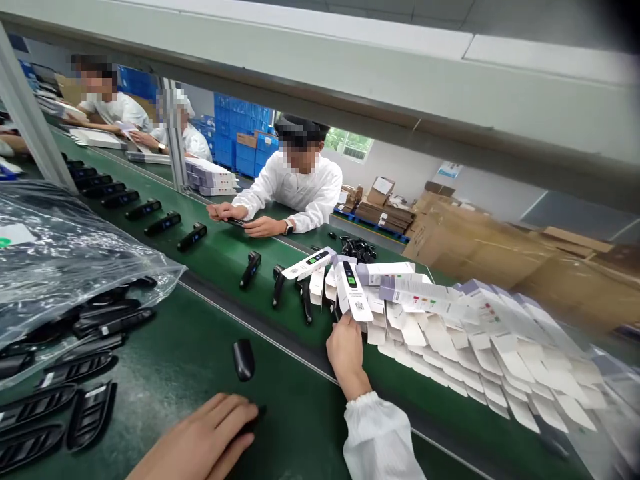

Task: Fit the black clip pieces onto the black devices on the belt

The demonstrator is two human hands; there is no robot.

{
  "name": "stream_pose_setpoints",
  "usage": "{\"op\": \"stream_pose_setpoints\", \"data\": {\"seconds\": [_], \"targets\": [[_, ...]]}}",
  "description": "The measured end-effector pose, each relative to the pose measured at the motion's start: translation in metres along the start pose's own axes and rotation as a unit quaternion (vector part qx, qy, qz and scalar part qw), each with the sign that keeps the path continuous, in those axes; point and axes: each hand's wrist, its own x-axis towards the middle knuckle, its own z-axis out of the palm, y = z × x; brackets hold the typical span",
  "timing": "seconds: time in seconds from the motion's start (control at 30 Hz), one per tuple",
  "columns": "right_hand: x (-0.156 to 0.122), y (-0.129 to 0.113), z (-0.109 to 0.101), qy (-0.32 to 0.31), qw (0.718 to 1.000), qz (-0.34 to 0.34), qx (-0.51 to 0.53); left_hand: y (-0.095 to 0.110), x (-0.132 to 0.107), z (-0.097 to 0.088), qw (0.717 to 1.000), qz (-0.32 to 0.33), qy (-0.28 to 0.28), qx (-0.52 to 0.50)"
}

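My left hand (207,433) is low over the green table, its fingers bent and close together. A small black piece (260,415) shows at its fingertips, mostly covered. Just beyond lies a smooth black plastic cover (243,360). My right hand (347,350) reaches across the belt (215,267), fingers curled at the lower end of a white printed box (354,293). What those fingers grip is hidden; something dark shows beside them. Black handheld devices (306,300) lie just left of that hand. Open-flapped white and purple boxes (450,333) are heaped to its right.
Black shells (93,413) and a clear plastic bag (75,240) lie at left. More devices (193,237) line the belt. Opposite, a co-worker (300,180) handles a dark item. An overhead beam (320,67) and a post (173,133) cross the view. Cartons (475,253) stand right.
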Motion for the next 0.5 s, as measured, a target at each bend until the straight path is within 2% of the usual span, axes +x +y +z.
{"op": "stream_pose_setpoints", "data": {"seconds": [0.1,0.17,0.23,0.33,0.37,0.43,0.5], "targets": [[-0.015,0.005,-0.014,-0.013,1.000,0.015,0.003,0.015,0.017,-0.015,0.997,-0.016,0.016,-0.071],[-0.038,0.009,-0.026,-0.003,1.000,0.012,0.021,0.019,0.026,-0.018,0.994,0.009,0.013,-0.106],[-0.066,0.013,-0.038,0.000,0.996,-0.058,0.073,0.020,0.032,-0.016,0.991,0.042,0.001,-0.131],[-0.098,0.014,-0.055,-0.013,0.970,-0.186,0.158,0.023,0.037,-0.011,0.987,0.063,-0.020,-0.144],[-0.103,0.013,-0.060,-0.009,0.965,-0.194,0.175,0.024,0.038,-0.009,0.987,0.059,-0.027,-0.150],[-0.107,0.005,-0.071,0.012,0.964,-0.168,0.203,0.026,0.041,-0.007,0.983,0.043,-0.037,-0.172],[-0.107,-0.005,-0.082,-0.016,0.951,-0.164,0.262,0.029,0.044,-0.008,0.977,0.028,-0.039,-0.208]]}}
